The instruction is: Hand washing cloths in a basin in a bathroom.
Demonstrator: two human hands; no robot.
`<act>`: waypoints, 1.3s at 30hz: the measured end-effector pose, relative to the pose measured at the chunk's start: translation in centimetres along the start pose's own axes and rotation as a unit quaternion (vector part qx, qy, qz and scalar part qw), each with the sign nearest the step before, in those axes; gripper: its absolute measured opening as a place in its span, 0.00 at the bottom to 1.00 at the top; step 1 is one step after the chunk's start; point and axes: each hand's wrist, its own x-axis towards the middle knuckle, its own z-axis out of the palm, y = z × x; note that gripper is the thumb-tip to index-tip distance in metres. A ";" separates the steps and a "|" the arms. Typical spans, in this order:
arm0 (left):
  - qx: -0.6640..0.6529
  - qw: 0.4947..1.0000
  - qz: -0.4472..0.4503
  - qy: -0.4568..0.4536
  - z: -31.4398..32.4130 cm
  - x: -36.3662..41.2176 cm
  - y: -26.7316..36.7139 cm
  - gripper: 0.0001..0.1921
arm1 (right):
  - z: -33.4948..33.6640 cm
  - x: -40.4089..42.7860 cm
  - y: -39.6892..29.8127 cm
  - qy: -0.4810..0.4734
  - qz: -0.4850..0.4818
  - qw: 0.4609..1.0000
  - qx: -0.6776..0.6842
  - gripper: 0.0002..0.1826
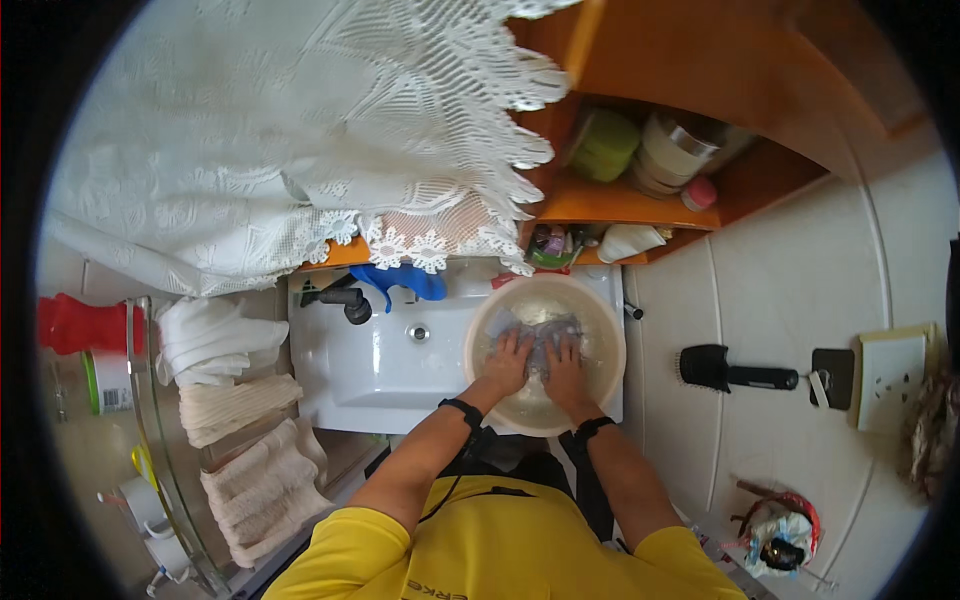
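A round cream plastic basin (480,397) holds water and stands on the right part of a white washbasin (352,405). In the water lies a crumpled grey cloth (538,360). My left hand (511,364) presses on its left side, back of the hand up and fingers apart. On the cloth's right side lies my right hand (564,371), also with fingers spread. Whether the fingertips pinch the fabric underneath is hidden. Both wrists wear black bands.
Left of the basin are a drain (418,333), a black tap (349,301) and a blue cloth (405,281). Towels (259,487) hang at the left. Ahead are a lace curtain (300,112) and a wooden shelf (630,210) with containers. A hairbrush (739,371) hangs on the right wall.
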 end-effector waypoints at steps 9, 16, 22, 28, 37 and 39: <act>-0.459 0.856 -0.235 0.027 3.4 2.7 -2.9 0.52 | -5.1 1.0 -3.5 0.199 0.082 0.959 0.183 0.41; -0.711 0.571 -0.382 -0.153 -2.2 2.9 3.0 0.36 | 0.4 2.5 0.3 0.117 0.201 0.828 0.510 0.23; -0.895 0.385 -0.219 -0.056 5.4 5.8 -1.3 0.31 | -6.8 1.9 -10.1 0.173 0.040 0.853 0.490 0.12; -0.711 0.594 -0.361 -0.108 0.6 4.7 3.2 0.16 | -5.3 2.9 -2.3 0.146 0.128 0.949 0.248 0.12; -0.190 0.954 -0.209 -0.097 -4.6 0.1 1.8 0.39 | -4.6 1.6 1.9 0.261 -0.027 0.961 0.083 0.25; -0.081 0.977 -0.191 -0.046 -4.0 -1.2 1.7 0.48 | -4.7 1.0 0.2 0.216 -0.058 0.974 0.024 0.34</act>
